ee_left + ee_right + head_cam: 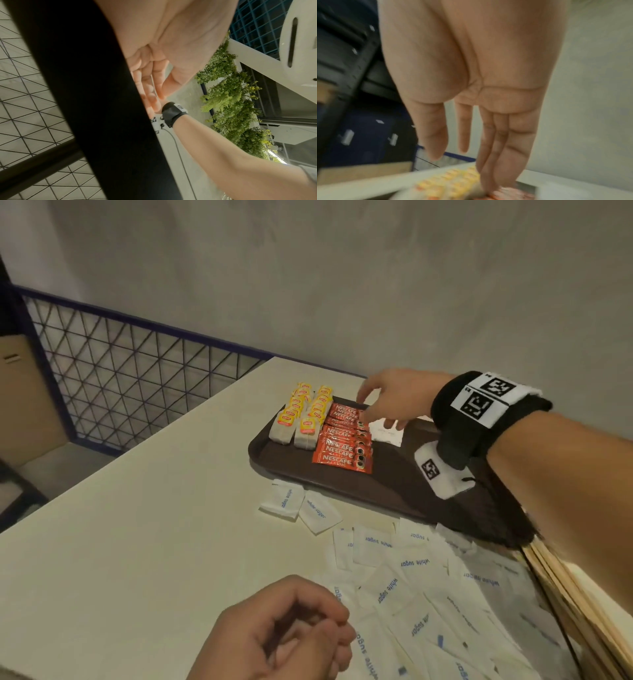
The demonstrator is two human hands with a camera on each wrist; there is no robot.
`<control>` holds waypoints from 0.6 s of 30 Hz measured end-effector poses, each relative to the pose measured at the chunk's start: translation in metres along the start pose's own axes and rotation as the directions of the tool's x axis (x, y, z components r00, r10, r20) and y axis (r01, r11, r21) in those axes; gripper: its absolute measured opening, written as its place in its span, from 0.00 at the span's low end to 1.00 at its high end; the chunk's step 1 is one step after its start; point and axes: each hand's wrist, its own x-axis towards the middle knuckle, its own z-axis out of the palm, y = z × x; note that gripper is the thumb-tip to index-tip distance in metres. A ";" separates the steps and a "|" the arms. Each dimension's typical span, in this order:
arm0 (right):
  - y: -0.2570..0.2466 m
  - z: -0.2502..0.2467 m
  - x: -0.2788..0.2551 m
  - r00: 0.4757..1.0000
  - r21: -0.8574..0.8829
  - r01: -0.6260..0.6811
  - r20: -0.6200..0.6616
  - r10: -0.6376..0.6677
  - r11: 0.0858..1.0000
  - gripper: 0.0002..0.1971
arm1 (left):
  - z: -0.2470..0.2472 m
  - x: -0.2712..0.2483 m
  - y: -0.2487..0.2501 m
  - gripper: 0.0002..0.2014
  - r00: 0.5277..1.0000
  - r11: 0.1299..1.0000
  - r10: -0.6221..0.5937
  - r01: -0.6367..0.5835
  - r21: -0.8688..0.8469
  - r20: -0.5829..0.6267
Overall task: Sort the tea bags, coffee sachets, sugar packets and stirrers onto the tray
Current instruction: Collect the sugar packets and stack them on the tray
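Note:
A dark brown tray (394, 484) holds two rows of yellow-tagged tea bags (301, 416), a column of red coffee sachets (346, 446) and one white sugar packet (388, 434). My right hand (378, 412) reaches over the tray with straight fingers, whose tips rest on the sachets (505, 193) beside the tea bags (453, 181). It holds nothing. Several loose sugar packets (428, 594) lie on the table in front of the tray. Wooden stirrers (575, 604) lie at the right edge. My left hand (329, 631) hovers near the pile, loosely curled and empty; its palm side (157, 94) shows nothing held.
The pale table (137, 542) ends at the left, where a blue-framed wire mesh fence (120, 371) and a cardboard box (24, 392) stand. A grey wall rises behind the tray. Two sugar packets (298, 505) lie apart near the tray's front corner.

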 end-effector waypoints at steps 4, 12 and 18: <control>-0.075 0.020 -0.056 0.948 0.024 0.276 0.161 -0.276 0.961 0.12 | 0.007 -0.003 0.005 0.06 0.997 0.994 -0.024 0.016 -0.112 -0.070; -0.115 0.105 -0.096 0.911 -0.520 0.398 0.318 -0.262 0.756 0.14 | 0.006 -0.011 0.010 0.12 0.992 0.995 0.095 -0.093 0.026 -0.084; -0.082 0.095 -0.130 0.943 -0.423 0.323 0.224 -0.247 0.847 0.13 | 0.003 -0.011 0.013 0.13 0.992 0.993 0.087 -0.079 0.087 -0.090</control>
